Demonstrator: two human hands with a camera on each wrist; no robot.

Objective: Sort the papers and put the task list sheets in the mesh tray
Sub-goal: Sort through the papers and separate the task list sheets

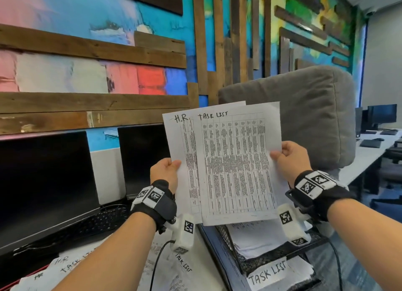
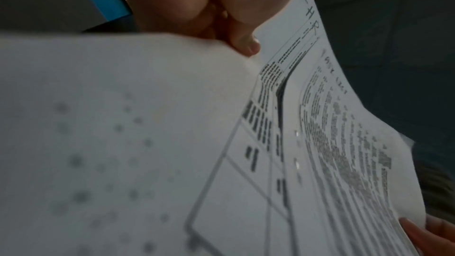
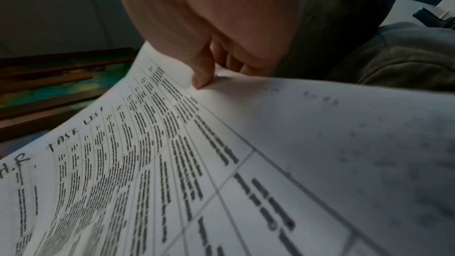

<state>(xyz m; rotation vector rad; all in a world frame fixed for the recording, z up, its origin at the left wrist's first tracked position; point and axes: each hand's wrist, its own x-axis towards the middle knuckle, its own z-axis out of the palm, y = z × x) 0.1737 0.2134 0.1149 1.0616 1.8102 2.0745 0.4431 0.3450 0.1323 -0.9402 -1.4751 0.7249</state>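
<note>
Head view: left hand (image 1: 166,171) pinches H.R. sheet (image 1: 185,142); right hand (image 1: 290,158) pinches task list sheet (image 1: 235,166), above mesh tray (image 1: 256,262). Risk: overlapped sheets dropping together, misfiling H.R.

The two sheets (image 1: 232,166) are thin white matt paper, printed in black with handwritten ink headings, slightly curled. The mesh tray (image 1: 258,260) is black metal wire mesh, and it carries a white paper label (image 1: 268,274). The chair back (image 1: 309,114) is grey woven cloth, soft and matt. The wall planks (image 1: 91,49) are rough, dark-stained wood over brushy painted plaster. The monitors (image 1: 43,182) have glossy black screens. The wrist bands (image 1: 155,200) are black cloth with white plastic blocks.
</note>
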